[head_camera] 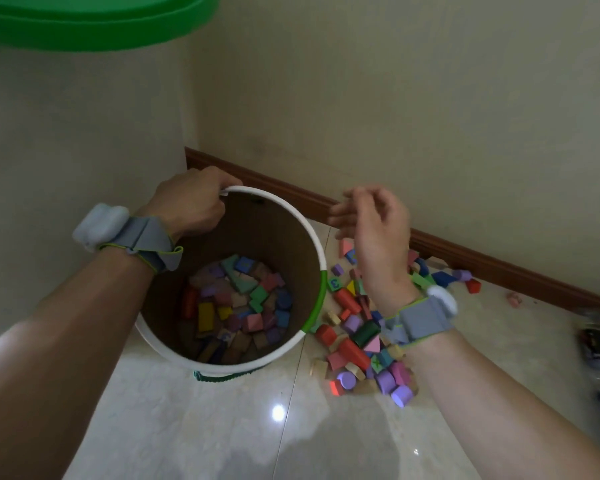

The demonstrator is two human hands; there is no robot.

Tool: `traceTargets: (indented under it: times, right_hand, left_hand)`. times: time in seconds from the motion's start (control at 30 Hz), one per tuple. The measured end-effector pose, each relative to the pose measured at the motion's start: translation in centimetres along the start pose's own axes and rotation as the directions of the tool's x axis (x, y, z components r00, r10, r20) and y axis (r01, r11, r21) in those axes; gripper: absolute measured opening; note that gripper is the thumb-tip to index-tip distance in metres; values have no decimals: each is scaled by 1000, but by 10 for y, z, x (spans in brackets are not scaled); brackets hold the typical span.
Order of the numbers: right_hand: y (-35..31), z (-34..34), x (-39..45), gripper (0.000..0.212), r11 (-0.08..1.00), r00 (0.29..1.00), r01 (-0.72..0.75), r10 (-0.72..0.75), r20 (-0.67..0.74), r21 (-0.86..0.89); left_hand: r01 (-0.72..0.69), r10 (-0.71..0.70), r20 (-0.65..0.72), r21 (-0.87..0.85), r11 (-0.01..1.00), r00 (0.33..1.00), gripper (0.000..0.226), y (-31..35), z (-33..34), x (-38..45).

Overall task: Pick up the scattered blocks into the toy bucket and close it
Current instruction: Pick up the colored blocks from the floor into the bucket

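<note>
The toy bucket [321, 271] sits open on the glossy tile floor [222, 427] in the middle of the frame, and its bottom is covered in a jumble of coloured blocks [239, 306]. The left hand [191, 202] grips the far rim at upper centre, fingers curled over the white edge. The right hand [374, 226] hangs in the air just right of the bucket, fingers loose and holding nothing — below it a pile of scattered blocks [364, 334] lies on the tiles, spreading toward the brown baseboard [499, 268]. Both wrists wear grey straps, and a green lid [84, 22] fills the upper left corner.
</note>
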State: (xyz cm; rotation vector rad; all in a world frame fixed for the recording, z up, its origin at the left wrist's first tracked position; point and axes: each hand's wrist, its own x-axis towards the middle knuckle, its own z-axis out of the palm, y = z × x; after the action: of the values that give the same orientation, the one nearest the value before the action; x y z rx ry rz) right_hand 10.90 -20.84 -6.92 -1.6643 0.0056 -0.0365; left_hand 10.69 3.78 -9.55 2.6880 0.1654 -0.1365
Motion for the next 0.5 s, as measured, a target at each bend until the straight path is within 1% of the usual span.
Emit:
traceTargets:
  times: [0.03,0.07,0.1,0.13,0.17,0.2,0.23,0.27,0.3,0.37,0.43,0.5]
  right_hand:
    - [17,-7,-3,13,987,995,73,-81,-54,-146]
    - [38,-16,-10,9,939,987,141,-159,-33,-313]
    - [61,-25,-22,14,853,976,210,-209,56,-477]
    - [86,-34,-35,27,739,957,288,-211,198,-609]
    - [112,-44,-51,41,613,923,370,-158,351,-698]
    - [135,-55,-66,55,484,874,452,-71,481,-749]
    - [156,-65,-80,66,364,813,532,32,581,-764]
    - [175,-76,-91,74,272,748,608,121,653,-746]
    - [191,-86,-99,81,215,687,672,177,705,-709]
    - [212,-100,-104,90,160,604,750,227,764,-641]
    - [222,-106,-101,92,114,569,786,249,783,-608]
    - [228,-107,-96,87,89,580,784,248,776,-614]
  left_hand:
    - [5,-5,-2,1,1000,1000,43,-1,0,-1]
    - [9,-9,-4,2,1000,1000,43,-1,0,-2]
    - [16,-16,-9,3,1000,1000,43,-2,1,-4]
    - [24,-24,-12,0,1000,1000,43,-3,1,-5]
    - [32,-33,-14,-5,999,999,44,-4,2,-6]
    - [39,-39,-16,-10,999,999,43,-5,2,-7]
    - [41,-42,-25,-10,999,999,42,-4,4,-8]
    - [42,-42,-36,-3,999,998,41,-4,4,-9]
    - [43,-43,-43,6,999,998,41,-3,4,-9]
    - [60,-59,-45,17,998,997,42,-3,5,-9]
    - [76,-75,-55,31,997,996,44,-3,6,-9]
    - [73,-70,-63,47,996,996,44,-2,7,-9]
